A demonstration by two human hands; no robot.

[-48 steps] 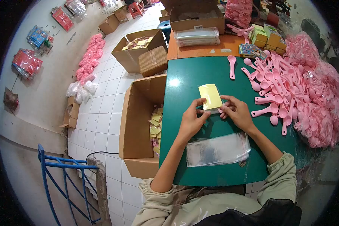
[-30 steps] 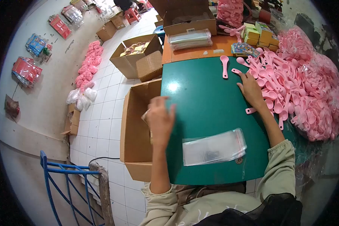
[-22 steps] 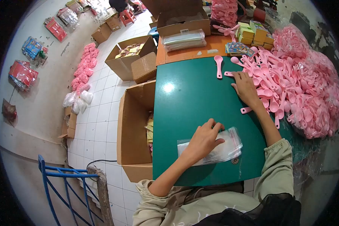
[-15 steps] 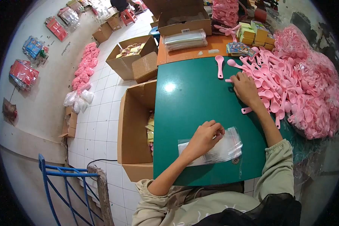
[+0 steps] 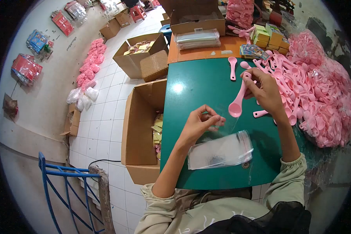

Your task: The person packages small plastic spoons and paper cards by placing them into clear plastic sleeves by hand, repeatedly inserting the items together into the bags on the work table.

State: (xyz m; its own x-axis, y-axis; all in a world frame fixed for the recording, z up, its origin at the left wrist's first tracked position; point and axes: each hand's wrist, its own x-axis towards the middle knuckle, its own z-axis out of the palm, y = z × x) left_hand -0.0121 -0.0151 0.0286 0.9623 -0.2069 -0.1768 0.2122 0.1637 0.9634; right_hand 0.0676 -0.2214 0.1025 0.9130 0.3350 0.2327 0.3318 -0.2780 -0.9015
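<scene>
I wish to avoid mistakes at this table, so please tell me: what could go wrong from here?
The pink spoon in the right hand hangs bowl down, close to the thin clear bag that the left hand seems to hold; the bowl might snag the film. The bag stack is unevenly fanned near the left forearm, so a brush could scatter it.

one held spoon [image 5: 240, 97], two hands [image 5: 200, 123] [image 5: 263, 89], one green table [image 5: 199, 85]

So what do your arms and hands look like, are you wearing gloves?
No gloves: the left hand and the right hand are both bare, each with ordinary fingers and a thumb. The left sleeve and right sleeve are pale grey-green, loose and baggy, with gathered, ruffly cuffs that leave the forearms bare.
</scene>
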